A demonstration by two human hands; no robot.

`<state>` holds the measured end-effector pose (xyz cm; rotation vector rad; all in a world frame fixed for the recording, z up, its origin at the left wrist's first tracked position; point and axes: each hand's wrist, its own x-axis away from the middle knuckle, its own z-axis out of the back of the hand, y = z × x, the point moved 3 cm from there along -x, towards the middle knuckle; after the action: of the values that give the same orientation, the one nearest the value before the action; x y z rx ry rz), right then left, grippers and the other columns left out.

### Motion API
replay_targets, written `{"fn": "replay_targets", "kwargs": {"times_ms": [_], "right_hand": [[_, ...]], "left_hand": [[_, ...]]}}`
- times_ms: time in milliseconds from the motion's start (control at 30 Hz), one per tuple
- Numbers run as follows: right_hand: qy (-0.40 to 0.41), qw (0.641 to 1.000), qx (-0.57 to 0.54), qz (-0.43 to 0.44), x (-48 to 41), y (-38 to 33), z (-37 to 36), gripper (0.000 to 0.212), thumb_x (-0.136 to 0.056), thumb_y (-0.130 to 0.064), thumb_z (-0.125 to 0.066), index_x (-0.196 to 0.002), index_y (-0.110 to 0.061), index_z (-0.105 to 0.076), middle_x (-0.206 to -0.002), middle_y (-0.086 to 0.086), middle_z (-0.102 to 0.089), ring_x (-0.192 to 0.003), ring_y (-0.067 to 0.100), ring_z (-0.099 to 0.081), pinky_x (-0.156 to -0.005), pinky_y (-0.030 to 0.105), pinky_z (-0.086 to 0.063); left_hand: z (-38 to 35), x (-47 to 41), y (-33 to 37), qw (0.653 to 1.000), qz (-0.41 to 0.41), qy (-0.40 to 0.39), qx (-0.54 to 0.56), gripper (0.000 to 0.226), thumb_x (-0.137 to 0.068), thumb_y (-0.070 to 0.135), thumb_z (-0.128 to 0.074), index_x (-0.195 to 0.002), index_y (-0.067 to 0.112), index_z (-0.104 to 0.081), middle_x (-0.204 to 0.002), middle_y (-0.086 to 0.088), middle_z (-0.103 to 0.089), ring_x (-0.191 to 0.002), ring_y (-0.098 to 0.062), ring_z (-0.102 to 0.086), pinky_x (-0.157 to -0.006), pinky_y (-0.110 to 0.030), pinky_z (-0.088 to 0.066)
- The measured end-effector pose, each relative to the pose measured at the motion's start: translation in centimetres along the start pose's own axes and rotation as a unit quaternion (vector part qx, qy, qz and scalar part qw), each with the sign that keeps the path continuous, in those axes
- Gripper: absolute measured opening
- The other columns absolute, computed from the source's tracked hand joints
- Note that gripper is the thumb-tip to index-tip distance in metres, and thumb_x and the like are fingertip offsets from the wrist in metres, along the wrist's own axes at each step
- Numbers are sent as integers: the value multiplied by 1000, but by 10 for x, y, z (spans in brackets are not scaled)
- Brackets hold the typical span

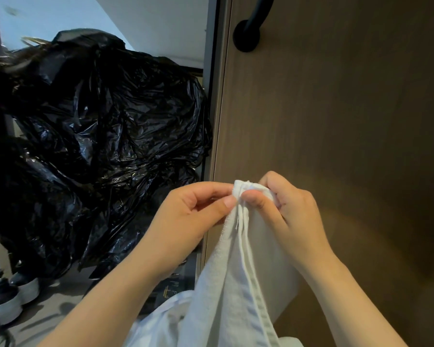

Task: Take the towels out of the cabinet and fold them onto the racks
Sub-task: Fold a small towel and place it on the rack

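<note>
A white towel hangs down in front of me, its top corners bunched together at the centre of the head view. My left hand pinches the bunched corner from the left with thumb and fingers. My right hand grips the same corner from the right, thumb pressed on the hem. The towel's hemmed edges run down from my fingers toward the bottom edge of the frame. Behind it stands a brown wooden cabinet door with a black handle at the top.
A large crumpled black plastic bag fills the left side. Two dark pump bottles with white bases stand on the floor at the lower left. A pale door frame edge runs vertically between bag and door.
</note>
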<state>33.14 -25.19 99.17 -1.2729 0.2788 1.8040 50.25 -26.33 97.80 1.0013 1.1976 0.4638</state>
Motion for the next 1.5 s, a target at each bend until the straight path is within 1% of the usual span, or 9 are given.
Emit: {"fn": "replay_targets", "kwargs": {"times_ms": [200,433,600,733,833,933,1100,1400,1500], "right_hand": [[2,999,-14,-29,-3,-3,-1,50,-87,-69,-43,-72,-21,-49,-60,-1,-50,-56,17,-49,-50,33,-36],[-17,999,-16,-42,-2,-2,-6,53,-84,-76,-39,-73,-25,-51,-65,-4,-54,-64,17,-55,-55,42,-47],[-29,999,-27,-24,-2,1,-8,48,-87,-75,-40,-74,-30,-50,-70,-6,-56,-66,17,-55,-53,32,-43],[-60,997,-13,-38,7,23,-2,51,-89,-76,-35,-74,-32,-54,-69,-6,-58,-65,16,-57,-56,41,-49],[-90,995,27,-42,20,41,1,52,-88,-76,-34,-67,-33,-53,-64,-9,-57,-62,11,-57,-54,29,-43],[-91,990,103,16,22,47,4,48,-90,-71,-37,-70,-31,-53,-65,-16,-54,-65,5,-54,-58,21,-41],[-15,988,125,88,5,39,18,32,-95,-56,-50,-77,-30,-53,-75,-15,-52,-69,3,-52,-61,12,-38],[47,998,18,46,1,30,22,30,-88,-43,-64,-72,-19,-56,-67,-18,-51,-67,11,-56,-56,6,-39],[73,997,-27,13,4,26,23,22,-83,-39,-73,-83,-19,-62,-76,-15,-57,-73,9,-56,-59,5,-40]], "left_hand": [[-6,5,3,999,-36,0,-31,35,-81,6,-71,-115,13,-69,-108,-5,-73,-100,-21,-69,-90,-35,-56],[-5,5,5,991,-63,78,-90,24,-80,5,-74,-96,23,-76,-91,-4,-75,-87,-37,-65,-83,-44,-55],[-3,3,6,982,-77,112,-129,22,-79,2,-74,-89,21,-77,-83,0,-76,-76,-28,-68,-74,-36,-57],[22,-2,5,977,-47,166,-127,20,-80,5,-72,-90,22,-76,-82,4,-76,-72,-14,-71,-73,-27,-60],[40,-8,3,970,-29,193,-143,20,-83,9,-71,-90,27,-76,-82,3,-76,-79,-19,-72,-75,-30,-61],[46,-10,-2,961,-27,206,-182,28,-83,6,-69,-83,33,-73,-79,-6,-73,-70,-25,-68,-60,-18,-56],[55,-8,-5,955,-33,203,-213,29,-84,9,-70,-86,38,-70,-79,16,-74,-72,-9,-69,-58,-7,-50],[51,-4,-16,970,-28,191,-150,27,-88,9,-65,-90,34,-73,-78,3,-75,-67,-14,-69,-60,-16,-54],[47,-5,-20,965,-25,197,-171,26,-91,15,-60,-93,37,-74,-78,-8,-71,-62,-25,-60,-63,-33,-54]]}}
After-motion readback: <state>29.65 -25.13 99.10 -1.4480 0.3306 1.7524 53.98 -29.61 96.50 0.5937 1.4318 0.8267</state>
